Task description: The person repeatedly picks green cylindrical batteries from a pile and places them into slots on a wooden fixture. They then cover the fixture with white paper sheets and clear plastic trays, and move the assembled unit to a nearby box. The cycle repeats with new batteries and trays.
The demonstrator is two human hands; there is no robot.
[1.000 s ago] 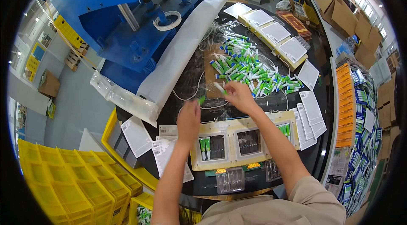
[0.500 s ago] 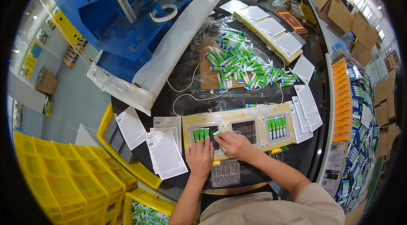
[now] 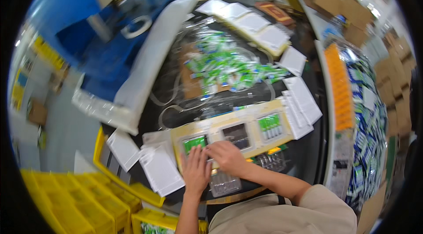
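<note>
A cream-coloured frame (image 3: 211, 128) with three windows lies across the bench before me. Its left window holds several small green-and-white tubes (image 3: 194, 143). The middle window (image 3: 236, 135) looks dark with no tubes in it, while the right one holds a row of tubes (image 3: 270, 126). My left hand (image 3: 196, 171) rests with fingers stretched out over the lower ends of the left-hand tubes. Beside it my right hand (image 3: 228, 157) has its fingers pinched together at that window's right edge; what they grip is hidden and blurred.
Beyond the frame lies a heap of loose tubes (image 3: 224, 64). White printed cards (image 3: 161, 170) flank the frame, more (image 3: 302, 104) on the right. Clear plastic blisters (image 3: 224, 184) sit at the near edge. A blue press (image 3: 110, 53) stands far left, yellow crates (image 3: 66, 194) near left.
The view has swung and blurred, shifting the bench leftward. My right hand has brought a tube over to the left window; its green end no longer shows. My left hand stays by those tubes.
</note>
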